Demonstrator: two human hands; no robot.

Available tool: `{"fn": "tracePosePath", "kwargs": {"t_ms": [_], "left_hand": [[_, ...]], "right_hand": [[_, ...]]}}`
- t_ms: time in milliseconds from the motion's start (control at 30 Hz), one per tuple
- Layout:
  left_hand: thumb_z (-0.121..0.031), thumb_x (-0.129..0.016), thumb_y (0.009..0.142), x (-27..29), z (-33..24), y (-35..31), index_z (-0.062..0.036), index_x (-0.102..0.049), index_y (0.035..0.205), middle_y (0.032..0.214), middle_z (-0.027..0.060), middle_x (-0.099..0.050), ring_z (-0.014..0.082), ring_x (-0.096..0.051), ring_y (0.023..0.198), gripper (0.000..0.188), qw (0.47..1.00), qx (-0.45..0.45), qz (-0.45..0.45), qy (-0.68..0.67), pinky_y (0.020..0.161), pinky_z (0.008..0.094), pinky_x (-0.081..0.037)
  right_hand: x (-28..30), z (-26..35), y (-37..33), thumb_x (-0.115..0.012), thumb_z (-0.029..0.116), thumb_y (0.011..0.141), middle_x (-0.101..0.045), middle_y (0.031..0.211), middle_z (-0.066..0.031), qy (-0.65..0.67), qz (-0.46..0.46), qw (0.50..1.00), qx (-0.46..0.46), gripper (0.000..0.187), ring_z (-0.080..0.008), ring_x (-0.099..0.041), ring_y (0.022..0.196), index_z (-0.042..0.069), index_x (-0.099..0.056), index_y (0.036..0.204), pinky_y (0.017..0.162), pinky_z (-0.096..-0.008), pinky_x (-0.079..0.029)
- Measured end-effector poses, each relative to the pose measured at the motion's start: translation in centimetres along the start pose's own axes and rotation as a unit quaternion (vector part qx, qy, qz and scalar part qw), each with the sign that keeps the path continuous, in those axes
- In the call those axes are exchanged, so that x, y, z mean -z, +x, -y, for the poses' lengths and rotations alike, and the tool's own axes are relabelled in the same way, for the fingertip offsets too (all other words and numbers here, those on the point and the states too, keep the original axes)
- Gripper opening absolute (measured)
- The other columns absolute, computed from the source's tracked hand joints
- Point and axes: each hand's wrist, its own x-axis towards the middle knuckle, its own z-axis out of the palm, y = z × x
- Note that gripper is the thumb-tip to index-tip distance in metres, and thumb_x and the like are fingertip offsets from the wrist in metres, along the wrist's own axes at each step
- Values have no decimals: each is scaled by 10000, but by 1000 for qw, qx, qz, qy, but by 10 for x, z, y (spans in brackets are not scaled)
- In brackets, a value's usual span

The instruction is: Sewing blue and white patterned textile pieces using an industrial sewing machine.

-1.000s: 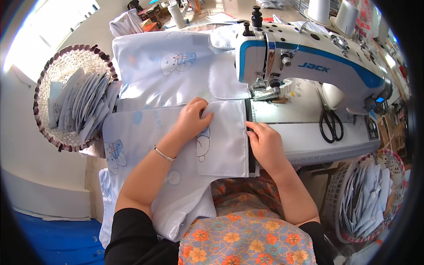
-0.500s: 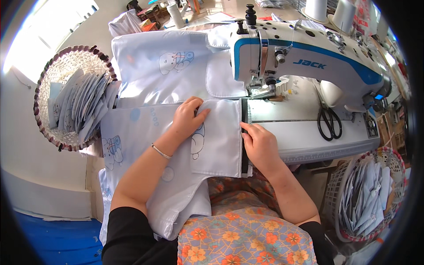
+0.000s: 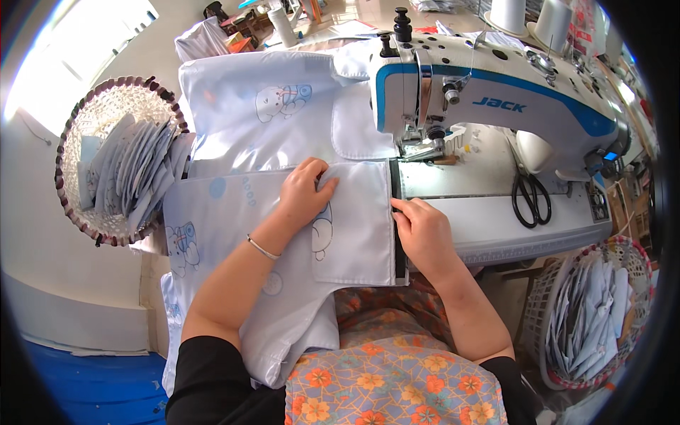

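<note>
A pale blue-white fabric piece (image 3: 234, 244) with printed cartoon animals lies over the sewing table and hangs toward my lap. On it sits a squarish fabric panel (image 3: 358, 234) with a stitched edge. My left hand (image 3: 309, 188) rests on the panel's left part, fingers stretched and thumb apart, pressing the cloth down. At the panel's right edge, along a dark strip (image 3: 400, 244), my right hand (image 3: 426, 230) pinches the cloth edge between thumb and fingers. Just beyond the panel is the presser foot area of a white and blue sewing machine (image 3: 489, 92).
Black-handled scissors (image 3: 530, 198) lie on the machine bed to the right. A woven basket (image 3: 71, 142) of folded fabric pieces (image 3: 131, 166) stands at the left. Another basket (image 3: 535, 312) filled with cloth pieces is at the lower right. White thread cones (image 3: 559, 25) stand behind the machine.
The panel and both hands have shifted very slightly to the right in the picture, with the view itself moving a little too. Both hands keep their hold.
</note>
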Motion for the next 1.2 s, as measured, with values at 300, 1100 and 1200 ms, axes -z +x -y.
{"fn": "tracePosePath", "kwargs": {"t_ms": [300,1100,1200], "left_hand": [[-113,-713,864,-5,14,4,17,-650,966,972,131,-666,260,-662,787,176,998,-42,-30,-20,714,363,-542],[-100,-589,848,-33,-62,8,-65,-695,1130,1305,89,-662,286,-625,1154,303,909,-379,84,153,998,421,-487],[-111,-586,863,-37,-63,14,-66,-681,1106,1274,82,-667,276,-626,1166,265,913,-366,71,167,984,412,-503]], "right_hand": [[-1,-3,-4,-703,5,843,-670,847,-149,-3,-23,1000,12,144,-357,-658,754,21,-740,982,673,-426,-539],[0,-6,-10,-663,10,851,-651,829,-155,-49,4,999,-12,124,-382,-655,766,21,-751,938,695,-457,-544],[1,-12,-4,-666,43,863,-651,822,-152,-56,-9,998,9,123,-373,-656,781,46,-758,945,702,-453,-542]]}}
